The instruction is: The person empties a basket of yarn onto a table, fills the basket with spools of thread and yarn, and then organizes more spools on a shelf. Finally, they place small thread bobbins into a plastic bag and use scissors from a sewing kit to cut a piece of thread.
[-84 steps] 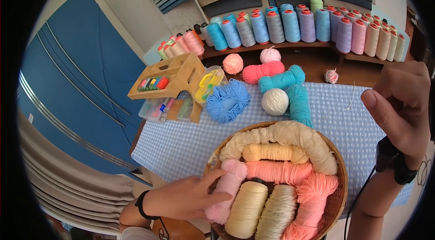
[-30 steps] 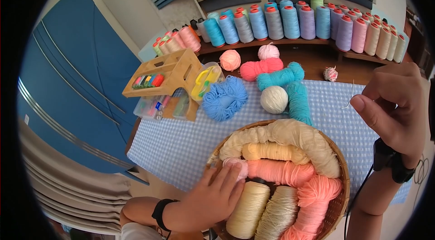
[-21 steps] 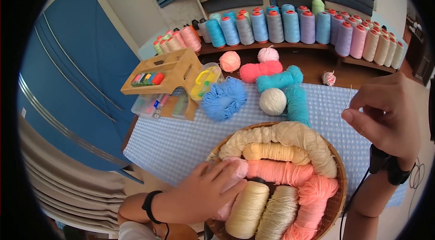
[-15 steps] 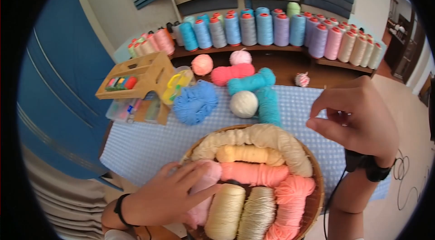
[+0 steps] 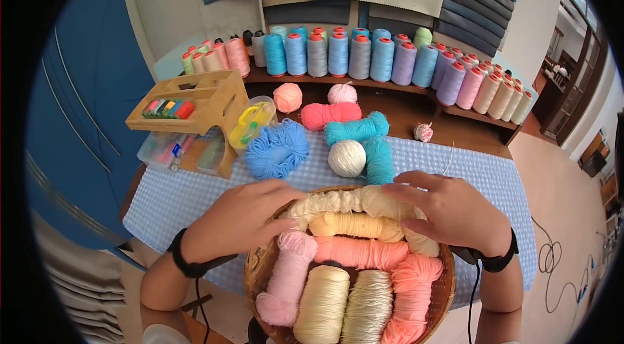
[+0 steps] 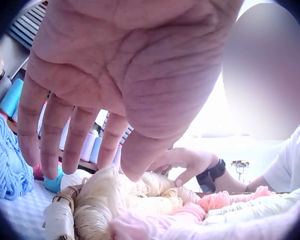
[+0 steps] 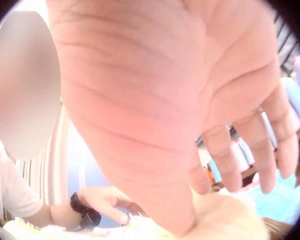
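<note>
In the head view, a long cream skein (image 5: 338,201) curves along the far inside of the wicker basket (image 5: 446,292). At its left end is my left hand (image 5: 237,220), fingers extended over the rim and thumb inward. My right hand (image 5: 458,214) lies over its right part with fingers spread. Both wrist views show fairly straight fingers; the right thumb appears to touch the cream skein (image 7: 230,215). Nearer me are a yellow skein (image 5: 357,226), two coral skeins (image 5: 361,254) (image 5: 413,298), a pink skein (image 5: 286,279) and two cream cones (image 5: 322,305) (image 5: 368,308).
Beyond the basket, a blue yarn bundle (image 5: 277,149), a white ball (image 5: 346,158) and teal skeins (image 5: 356,129) lie on the checked cloth (image 5: 175,207). A wooden organizer (image 5: 188,103) stands left. Thread cones (image 5: 360,58) line the back shelf.
My left hand has left the pink skein and moved up to the cream skein's left end. My right hand has come down from its raised place to that skein's right side. The head view has shifted right.
</note>
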Available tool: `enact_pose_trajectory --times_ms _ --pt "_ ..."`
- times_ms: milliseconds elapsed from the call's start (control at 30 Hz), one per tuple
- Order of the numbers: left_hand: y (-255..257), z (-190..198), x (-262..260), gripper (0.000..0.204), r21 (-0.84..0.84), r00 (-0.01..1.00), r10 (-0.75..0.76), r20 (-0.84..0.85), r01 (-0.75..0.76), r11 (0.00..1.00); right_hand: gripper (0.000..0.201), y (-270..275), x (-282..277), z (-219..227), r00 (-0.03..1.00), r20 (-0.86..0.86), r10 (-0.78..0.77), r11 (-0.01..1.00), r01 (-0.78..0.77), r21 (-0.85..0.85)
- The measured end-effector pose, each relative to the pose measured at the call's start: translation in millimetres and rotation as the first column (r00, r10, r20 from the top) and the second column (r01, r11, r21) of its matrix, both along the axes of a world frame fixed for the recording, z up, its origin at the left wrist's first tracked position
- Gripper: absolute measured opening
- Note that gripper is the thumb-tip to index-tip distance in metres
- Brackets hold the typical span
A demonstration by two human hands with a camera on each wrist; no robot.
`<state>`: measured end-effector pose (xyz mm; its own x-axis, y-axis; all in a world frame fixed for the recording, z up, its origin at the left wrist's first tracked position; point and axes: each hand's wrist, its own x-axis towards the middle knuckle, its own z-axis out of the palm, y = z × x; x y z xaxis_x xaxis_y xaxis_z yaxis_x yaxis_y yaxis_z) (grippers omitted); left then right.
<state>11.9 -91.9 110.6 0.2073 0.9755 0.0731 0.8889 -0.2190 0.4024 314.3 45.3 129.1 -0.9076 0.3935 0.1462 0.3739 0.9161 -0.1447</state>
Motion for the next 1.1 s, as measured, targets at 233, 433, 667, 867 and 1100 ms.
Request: enact_pose_trajectory --times_ms 233,433,667,867,1100 --pt "26 -29 -3 0.038 0.126 0.987 -0.138 0.08 0.127 0.984 0.049 8 10 -30 0.986 -0.144 0.088 0.988 -0.105 -0.112" --pt "28 -29 -7 0.035 -0.036 0.99 -0.106 0.096 0.11 0.993 0.042 8 8 -30 0.987 -0.11 0.118 0.987 -0.129 -0.098" --pt "35 -36 -12 0.036 -0.049 0.984 -0.173 0.051 0.175 0.983 0.031 17 -6 -35 0.97 0.116 0.212 0.976 -0.215 0.013" --pt "33 -30 -10 0.036 -0.254 0.988 -0.074 0.137 0.107 0.961 0.032 7 -9 -26 0.981 0.021 0.191 0.98 -0.192 0.046" --pt "41 -41 -12 0.034 -0.041 0.979 -0.152 0.136 0.159 0.986 0.034 7 -2 -34 0.984 0.015 0.179 0.981 -0.18 0.069"
